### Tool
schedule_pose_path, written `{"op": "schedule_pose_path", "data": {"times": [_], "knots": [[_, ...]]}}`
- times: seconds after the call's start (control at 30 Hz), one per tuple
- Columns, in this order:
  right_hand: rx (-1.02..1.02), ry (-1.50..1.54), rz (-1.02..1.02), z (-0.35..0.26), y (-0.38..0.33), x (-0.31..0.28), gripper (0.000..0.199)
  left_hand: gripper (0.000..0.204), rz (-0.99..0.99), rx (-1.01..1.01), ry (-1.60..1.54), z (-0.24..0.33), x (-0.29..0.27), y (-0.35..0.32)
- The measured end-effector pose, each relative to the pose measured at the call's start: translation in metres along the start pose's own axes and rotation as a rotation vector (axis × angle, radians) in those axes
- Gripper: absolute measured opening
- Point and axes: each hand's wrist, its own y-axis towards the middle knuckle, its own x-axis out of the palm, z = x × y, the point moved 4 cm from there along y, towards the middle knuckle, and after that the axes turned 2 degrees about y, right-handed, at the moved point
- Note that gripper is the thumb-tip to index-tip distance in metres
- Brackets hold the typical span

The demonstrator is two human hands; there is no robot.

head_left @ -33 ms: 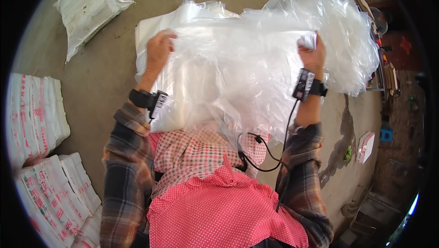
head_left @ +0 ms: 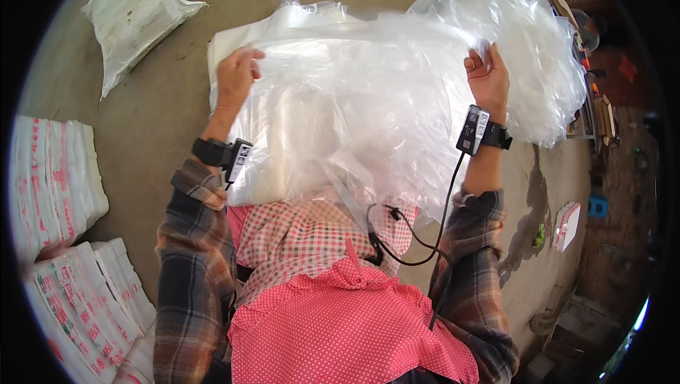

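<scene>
A loose layer of clear plastic film [head_left: 397, 87] lies spread before me over a stack of flat, milky plastic sheets [head_left: 258, 175]. At the film's left side is my left hand [head_left: 237, 79]. Its fingers are bent and apart, over the sheets, with nothing visible between them. My right hand [head_left: 487, 79] is palm up at the film's upper right corner. Its fingers curl loosely, away from the thumb, and a shiny bit of film shows just beyond the fingertips. The film's far edge runs blurred between both hands.
A big heap of crumpled clear plastic [head_left: 538, 79] adjoins the stack on the right. White packed bundles with red print [head_left: 60, 179] are piled at the left. A white sack [head_left: 131, 23] lies at the upper left. A black cable [head_left: 453, 200] hangs from my right wrist device.
My hands have moved slightly apart. The right fingers have loosened from the bunched film they gripped, and the left fingers have spread. The film's right corner sits slightly farther from me.
</scene>
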Motion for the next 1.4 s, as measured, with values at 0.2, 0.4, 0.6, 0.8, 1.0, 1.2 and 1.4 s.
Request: {"op": "schedule_pose_path", "data": {"times": [0.2, 0.4, 0.6, 0.8, 1.0, 1.2, 1.4], "knots": [[-0.252, -1.751, -0.351, 0.054, -0.042, -0.009, 0.048, 0.049, -0.222, 0.120, -0.154, -0.010, -0.009, 0.025], [-0.219, -0.856, 0.466, -0.040, -0.016, -0.125, 0.027, 0.038, -0.130, -0.295, -0.517, -0.067, -0.092, 0.096], [-0.179, -0.985, 0.378, -0.077, -0.072, -0.121, 0.038, 0.040, 0.097, -0.032, -0.020, -0.051, -0.113, 0.048], [-0.160, -1.325, 0.081, -0.071, -0.130, -0.026, 0.034, 0.080, -0.698, 0.679, 0.519, 0.057, -0.005, -0.148], [-0.205, -1.926, -0.462, -0.011, -0.157, 0.021, 0.072, 0.043, -0.639, 0.872, 0.713, 0.044, 0.065, -0.151], [-0.143, -2.147, -0.571, 0.019, -0.164, 0.018, 0.084, 0.015, -0.324, 0.517, 0.252, 0.071, 0.025, -0.101], [-0.397, -1.986, -0.526, 0.037, -0.131, 0.006, 0.018, 0.095, -0.738, 0.806, 0.599, 0.077, 0.056, -0.175]]}}
